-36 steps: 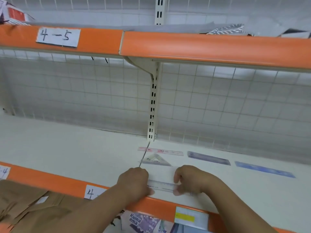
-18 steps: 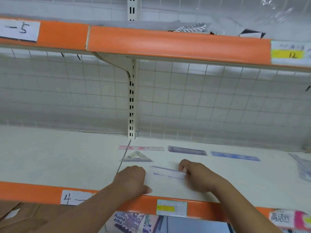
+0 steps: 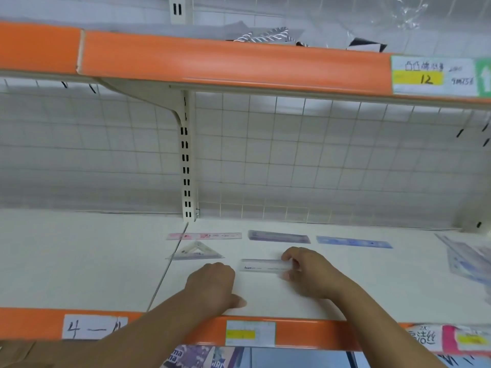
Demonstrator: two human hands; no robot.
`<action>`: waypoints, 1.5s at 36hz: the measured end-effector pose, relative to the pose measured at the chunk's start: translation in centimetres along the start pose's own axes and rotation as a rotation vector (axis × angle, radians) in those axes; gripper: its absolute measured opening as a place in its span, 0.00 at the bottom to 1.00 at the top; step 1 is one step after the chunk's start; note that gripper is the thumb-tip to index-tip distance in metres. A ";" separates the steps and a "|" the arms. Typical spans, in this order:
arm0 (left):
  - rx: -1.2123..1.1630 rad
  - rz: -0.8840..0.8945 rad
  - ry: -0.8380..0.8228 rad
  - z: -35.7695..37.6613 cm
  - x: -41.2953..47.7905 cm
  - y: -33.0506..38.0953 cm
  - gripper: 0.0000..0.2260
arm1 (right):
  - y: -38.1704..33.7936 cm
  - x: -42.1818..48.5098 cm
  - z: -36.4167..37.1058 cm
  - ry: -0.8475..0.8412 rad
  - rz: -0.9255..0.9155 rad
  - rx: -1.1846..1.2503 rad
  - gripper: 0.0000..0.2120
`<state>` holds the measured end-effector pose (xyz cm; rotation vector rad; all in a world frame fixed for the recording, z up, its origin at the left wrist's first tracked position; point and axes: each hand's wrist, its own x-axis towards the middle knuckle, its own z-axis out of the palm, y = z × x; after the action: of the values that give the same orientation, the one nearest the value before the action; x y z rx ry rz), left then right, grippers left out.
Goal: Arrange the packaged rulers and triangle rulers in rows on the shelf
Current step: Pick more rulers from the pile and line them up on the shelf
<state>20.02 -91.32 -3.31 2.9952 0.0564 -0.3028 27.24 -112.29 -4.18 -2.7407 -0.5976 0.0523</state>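
Note:
A clear packaged ruler (image 3: 261,265) lies flat on the white shelf (image 3: 79,261), and my right hand (image 3: 309,272) pinches its right end. My left hand (image 3: 212,285) rests knuckles-up on the shelf just left of and in front of the ruler, apart from it, holding nothing. Behind lies a back row: a pink ruler (image 3: 204,236), a grey-purple ruler (image 3: 279,236) and a blue ruler (image 3: 353,242). A packaged triangle ruler (image 3: 196,252) sits in front of the pink one, to the left of the held ruler.
More packaged rulers (image 3: 467,258) lie loosely at the shelf's right edge. An orange-fronted upper shelf (image 3: 225,62) overhangs, with a wire grid back (image 3: 292,160) and a slotted upright (image 3: 187,168). The orange front lip (image 3: 305,334) carries price labels.
Both hands carried the clear ruler from the front edge further back and right onto the shelf. My left hand has let go of it and now rests apart.

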 end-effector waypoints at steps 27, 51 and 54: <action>0.076 -0.109 -0.019 -0.5 1.3 1.0 0.26 | 5.2 10.1 0.6 0.152 0.061 -0.021 0.15; 0.087 -0.154 -0.039 -0.6 1.4 1.5 0.25 | 5.3 10.3 0.8 0.076 0.029 -0.131 0.12; 0.085 -0.156 -0.035 -0.5 1.3 1.5 0.26 | 5.1 10.1 0.6 0.070 0.028 -0.142 0.12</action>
<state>21.47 -92.66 -2.86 3.0744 0.2823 -0.3830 38.42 -112.32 -6.13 -2.8741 -0.5638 -0.0823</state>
